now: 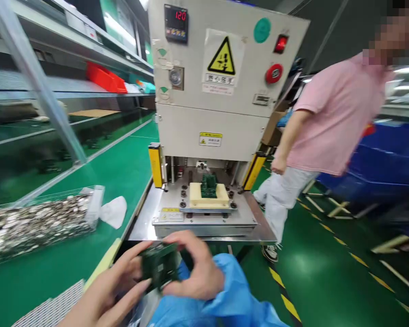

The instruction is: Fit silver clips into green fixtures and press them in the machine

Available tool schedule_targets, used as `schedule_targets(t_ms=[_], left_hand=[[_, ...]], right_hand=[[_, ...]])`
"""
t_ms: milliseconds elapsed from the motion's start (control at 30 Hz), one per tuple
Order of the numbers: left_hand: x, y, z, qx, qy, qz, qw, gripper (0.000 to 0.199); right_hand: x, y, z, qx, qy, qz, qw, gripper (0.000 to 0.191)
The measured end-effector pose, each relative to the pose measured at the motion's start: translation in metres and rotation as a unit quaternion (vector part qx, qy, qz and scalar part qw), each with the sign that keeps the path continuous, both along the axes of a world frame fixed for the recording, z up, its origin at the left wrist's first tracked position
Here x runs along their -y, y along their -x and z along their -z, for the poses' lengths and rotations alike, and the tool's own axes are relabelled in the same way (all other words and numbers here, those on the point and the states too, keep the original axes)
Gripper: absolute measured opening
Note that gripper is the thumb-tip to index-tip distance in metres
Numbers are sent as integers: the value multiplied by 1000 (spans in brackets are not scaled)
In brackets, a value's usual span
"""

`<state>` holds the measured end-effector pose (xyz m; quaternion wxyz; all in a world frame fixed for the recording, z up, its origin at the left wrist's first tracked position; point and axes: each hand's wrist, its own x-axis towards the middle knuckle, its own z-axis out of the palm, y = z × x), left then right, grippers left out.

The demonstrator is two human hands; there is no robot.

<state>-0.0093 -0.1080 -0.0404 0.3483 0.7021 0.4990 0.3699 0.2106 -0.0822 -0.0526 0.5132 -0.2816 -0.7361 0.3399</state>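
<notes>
Low in the centre of the head view, my left hand [114,288] and my right hand [199,268] hold a dark green circuit board assembly [160,265] between them, fingers on its opposite edges. The board is slightly blurred. In front of the hands stands a press machine [180,131] with a red 120 on its display. On its metal base, a cream block [196,200] bears another green circuit board [209,186], apart from both hands.
A clear bin of small metallic parts [44,222] rests on the green bench [122,159] at left, beside a white piece [114,212]. A red bin [105,78] sits on the shelf. At right, a person in a pink shirt [337,113] stands near blue bins [381,159].
</notes>
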Motion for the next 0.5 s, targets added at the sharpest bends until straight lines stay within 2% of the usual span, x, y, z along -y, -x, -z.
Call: schedule_targets(t_ms=[67, 100, 167, 233, 300, 400, 500], left_hand=[[-24, -16, -17, -17, -10, 47, 999, 59], [-42, -27, -24, -27, -29, 60, 997, 57], [-82, -54, -38, -49, -95, 61, 992, 53], [-121, -85, -46, -62, -141, 64, 986, 59], [-154, -117, -49, -60, -139, 74, 986, 74], [-189, -151, -47, -41, -76, 84, 993, 84], [-200, -157, -49, 34, -30, 66, 997, 79]], right_hand=[[-10, -44, 5, -32, 38, 74, 996, 55], [-18, -65, 10, -64, 51, 143, 986, 55], [-35, -103, 23, -160, 47, 308, 937, 57], [-52, -131, 32, -210, 54, 400, 890, 59], [-67, -149, 31, -211, 58, 421, 880, 60], [-90, -162, 15, -180, 43, 403, 896, 63], [-114, -162, -5, -112, 24, 359, 926, 65]])
